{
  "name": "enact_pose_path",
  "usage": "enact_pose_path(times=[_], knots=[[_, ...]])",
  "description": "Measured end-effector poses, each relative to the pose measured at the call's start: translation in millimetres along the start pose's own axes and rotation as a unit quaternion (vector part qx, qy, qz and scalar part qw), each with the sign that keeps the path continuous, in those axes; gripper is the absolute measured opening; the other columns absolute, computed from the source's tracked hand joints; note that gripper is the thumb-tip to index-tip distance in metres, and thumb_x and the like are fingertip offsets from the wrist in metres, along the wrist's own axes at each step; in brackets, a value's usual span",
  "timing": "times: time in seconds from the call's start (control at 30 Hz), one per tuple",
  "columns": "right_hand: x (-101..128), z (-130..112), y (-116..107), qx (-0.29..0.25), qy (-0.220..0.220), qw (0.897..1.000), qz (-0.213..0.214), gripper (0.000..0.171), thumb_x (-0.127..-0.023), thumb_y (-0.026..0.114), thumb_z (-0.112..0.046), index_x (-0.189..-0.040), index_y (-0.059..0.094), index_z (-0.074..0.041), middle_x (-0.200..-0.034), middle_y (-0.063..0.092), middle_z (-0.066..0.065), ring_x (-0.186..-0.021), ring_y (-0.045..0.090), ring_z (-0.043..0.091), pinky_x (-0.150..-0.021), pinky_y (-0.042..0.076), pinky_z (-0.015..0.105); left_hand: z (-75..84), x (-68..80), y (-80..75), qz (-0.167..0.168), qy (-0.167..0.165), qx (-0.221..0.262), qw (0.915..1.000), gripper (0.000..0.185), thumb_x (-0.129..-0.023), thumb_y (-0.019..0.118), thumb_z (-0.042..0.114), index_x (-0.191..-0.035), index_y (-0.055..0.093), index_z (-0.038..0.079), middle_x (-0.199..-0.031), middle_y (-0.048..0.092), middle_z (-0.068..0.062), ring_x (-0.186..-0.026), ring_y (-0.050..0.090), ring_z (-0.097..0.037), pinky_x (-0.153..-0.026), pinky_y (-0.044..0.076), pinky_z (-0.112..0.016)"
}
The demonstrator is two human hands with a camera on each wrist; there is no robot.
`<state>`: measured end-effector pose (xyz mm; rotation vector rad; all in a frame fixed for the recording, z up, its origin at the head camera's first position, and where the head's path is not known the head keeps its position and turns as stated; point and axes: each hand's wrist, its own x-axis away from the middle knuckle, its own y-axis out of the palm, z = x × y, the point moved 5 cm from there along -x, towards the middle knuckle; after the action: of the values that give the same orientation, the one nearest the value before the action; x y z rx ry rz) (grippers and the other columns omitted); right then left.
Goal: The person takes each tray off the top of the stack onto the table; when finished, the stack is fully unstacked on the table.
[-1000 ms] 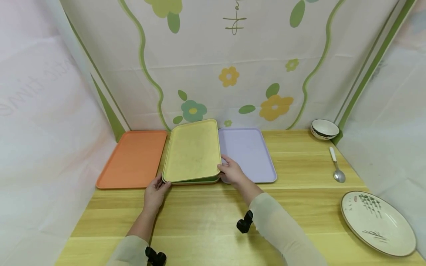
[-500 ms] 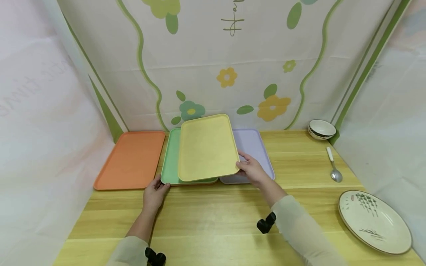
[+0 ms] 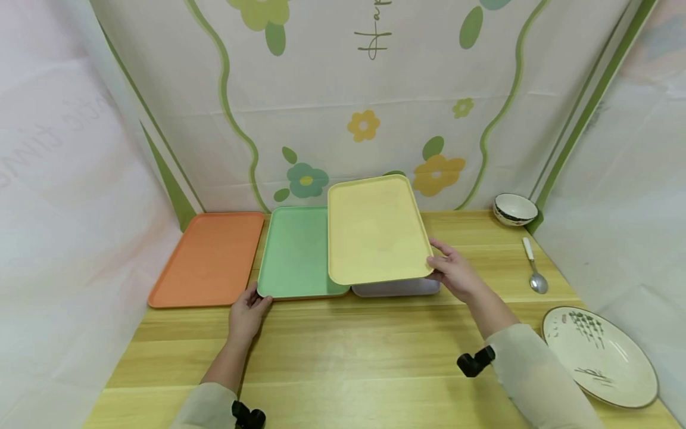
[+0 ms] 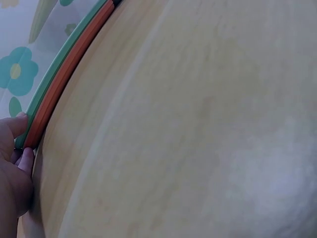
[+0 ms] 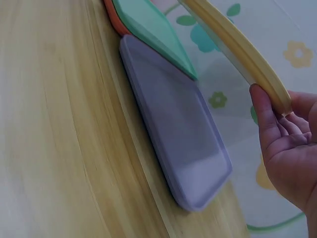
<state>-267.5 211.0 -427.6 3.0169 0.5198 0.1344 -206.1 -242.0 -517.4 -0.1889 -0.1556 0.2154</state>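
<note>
My right hand (image 3: pixel 452 275) grips the near right corner of a yellow tray (image 3: pixel 375 229) and holds it tilted in the air above a purple tray (image 3: pixel 396 288), which lies flat on the table. The right wrist view shows the yellow tray's rim (image 5: pixel 237 47) pinched between thumb and fingers (image 5: pixel 282 134), well above the purple tray (image 5: pixel 173 124). My left hand (image 3: pixel 248 307) pinches the near left corner of a green tray (image 3: pixel 297 253). In the left wrist view the green rim (image 4: pixel 59 69) lies on an orange tray edge (image 4: pixel 64 82), with my thumb (image 4: pixel 15 126) on top.
A separate orange tray (image 3: pixel 206 259) lies at the left of the wooden table (image 3: pixel 348 357). At the right are a small bowl (image 3: pixel 515 208), a spoon (image 3: pixel 534 268) and a large patterned plate (image 3: pixel 599 356). Cloth backdrops close the back and both sides.
My right hand has lifted the yellow tray off the green one and carried it right, over the purple tray. The left hand has stayed at the green tray's corner.
</note>
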Motion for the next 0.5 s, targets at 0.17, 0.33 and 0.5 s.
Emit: enact_pose_path(times=[0.17,0.33,0.5], knots=[[16.6,-9.7,-21.0,-0.020,-0.017,1.000,-0.003,0.068,-0.103,0.045,-0.004,-0.154,0.001,0.005,-0.097,0.074,-0.007,-0.085,0.069,0.007,-0.076,0.060,0.021,-0.5,0.5,0.0,-0.002,-0.001,-0.003,1.0000,0.066,-0.097,0.060,0.008,-0.153,0.025,-0.003,-0.158,0.028,-0.024,-0.146,0.029,-0.038,-0.117,0.035,-0.039],[33.6,-20.0,-40.9,-0.047,-0.043,0.998,-0.014,0.067,-0.103,0.044,-0.003,-0.155,0.002,0.004,-0.101,0.074,-0.003,-0.088,0.070,0.009,-0.079,0.061,0.023,1.0,1.9,0.0,-0.003,0.001,-0.004,1.0000,0.066,-0.098,0.060,0.008,-0.153,0.025,-0.003,-0.158,0.027,-0.024,-0.146,0.029,-0.038,-0.117,0.035,-0.040],[51.0,-27.4,-63.8,-0.079,-0.067,0.994,-0.020,0.056,-0.103,0.042,0.000,-0.155,0.027,-0.013,-0.105,0.074,0.000,-0.091,0.071,0.011,-0.079,0.061,0.023,0.6,1.6,0.6,-0.002,-0.003,0.001,1.0000,0.066,-0.098,0.059,0.007,-0.153,0.025,-0.003,-0.158,0.028,-0.024,-0.146,0.029,-0.038,-0.117,0.035,-0.040]])
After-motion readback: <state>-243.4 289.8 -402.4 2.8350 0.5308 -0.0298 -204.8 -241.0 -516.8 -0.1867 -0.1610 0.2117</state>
